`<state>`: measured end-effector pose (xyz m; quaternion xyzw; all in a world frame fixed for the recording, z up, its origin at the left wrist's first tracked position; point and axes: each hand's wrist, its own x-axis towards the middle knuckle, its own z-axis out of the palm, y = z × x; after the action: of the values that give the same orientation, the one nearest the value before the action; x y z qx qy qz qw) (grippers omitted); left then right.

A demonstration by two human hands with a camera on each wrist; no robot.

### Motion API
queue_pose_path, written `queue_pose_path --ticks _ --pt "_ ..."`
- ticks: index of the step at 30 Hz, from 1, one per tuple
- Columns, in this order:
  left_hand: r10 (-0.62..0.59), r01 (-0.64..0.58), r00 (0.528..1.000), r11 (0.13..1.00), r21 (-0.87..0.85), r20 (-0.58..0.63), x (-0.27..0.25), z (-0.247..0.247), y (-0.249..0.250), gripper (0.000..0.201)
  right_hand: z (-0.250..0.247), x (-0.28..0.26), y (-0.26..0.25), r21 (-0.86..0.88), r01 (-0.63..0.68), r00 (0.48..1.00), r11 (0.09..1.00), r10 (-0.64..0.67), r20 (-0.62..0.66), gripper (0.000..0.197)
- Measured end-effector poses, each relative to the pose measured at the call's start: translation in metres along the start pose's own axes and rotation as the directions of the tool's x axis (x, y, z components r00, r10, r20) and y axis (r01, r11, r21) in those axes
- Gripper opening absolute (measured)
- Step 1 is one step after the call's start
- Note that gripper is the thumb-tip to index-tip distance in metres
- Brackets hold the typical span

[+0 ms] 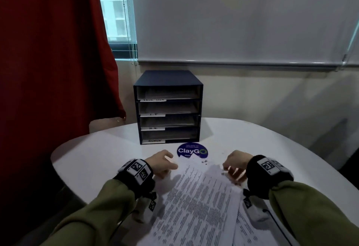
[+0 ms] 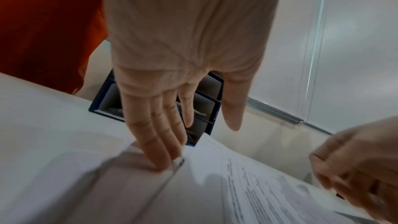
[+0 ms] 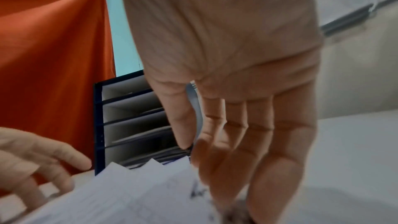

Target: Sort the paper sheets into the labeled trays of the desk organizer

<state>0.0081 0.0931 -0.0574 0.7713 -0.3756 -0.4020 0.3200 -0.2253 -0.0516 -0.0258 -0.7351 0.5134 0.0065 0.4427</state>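
Note:
A dark blue desk organizer [image 1: 168, 78] with several stacked, labeled trays stands at the back of the white round table [image 1: 93, 160]; sheets lie in its trays. A fanned stack of printed paper sheets [image 1: 202, 193] lies in front of me. My left hand [image 1: 171, 166] rests with straight fingers [image 2: 157, 156] at the stack's far left edge, thumb spread. My right hand [image 1: 228, 168] touches the top sheet's far right corner with extended fingers [image 3: 258, 151], near a handwritten mark. In the wrist views the organizer [image 2: 212, 108] [image 3: 99, 125] stands just beyond the sheets [image 2: 247, 185] [image 3: 133, 193].
A round blue "ClayGo" sticker [image 1: 192, 151] sits on the table between the organizer and the sheets. A red curtain [image 1: 54, 70] hangs at the left. A white roller blind [image 1: 242, 18] covers the window behind. The table edge curves near on the left.

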Motion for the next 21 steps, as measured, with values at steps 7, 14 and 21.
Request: queue_pose_path --ticks 7,14,21 --pt "0.095 -0.084 0.988 0.992 0.092 -0.122 -0.004 0.028 0.019 0.054 0.024 -0.033 0.043 -0.077 0.012 1.000 0.997 -0.012 0.008 0.024" --pt "0.268 -0.243 0.939 0.961 0.135 -0.217 -0.016 0.027 0.011 0.016 0.026 -0.041 0.041 -0.010 -0.001 1.000 1.000 0.001 -0.023 0.055" --pt "0.115 -0.140 0.977 0.981 -0.137 -0.178 -0.035 -0.009 -0.019 0.023 0.006 -0.037 0.041 0.202 -0.030 0.999 0.979 0.021 0.047 0.017"
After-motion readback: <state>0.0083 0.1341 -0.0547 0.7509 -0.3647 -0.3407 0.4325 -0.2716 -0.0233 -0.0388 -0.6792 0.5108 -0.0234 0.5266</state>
